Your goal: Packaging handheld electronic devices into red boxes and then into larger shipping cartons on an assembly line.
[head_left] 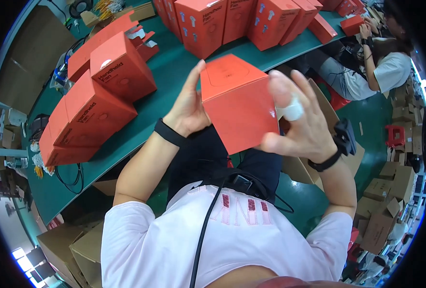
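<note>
A red carton (237, 113) is held up in front of my body, one end face turned toward me. My left hand (192, 103) grips its left side, the thumb along the edge and the other fingers partly hidden behind it. At the carton's right side is my right hand (304, 117), fingers spread and slightly blurred, with a white wrap (293, 110) round one finger. Its thumb and fingertips overlap the carton's right edge; whether they touch it I cannot tell.
Several red cartons (97, 113) stand on the green table (174, 67) at left, one with open flaps. More red cartons (203, 29) line the far side. An open brown box (326, 103) sits below my right hand. Another person (386, 67) handles a red carton at far right.
</note>
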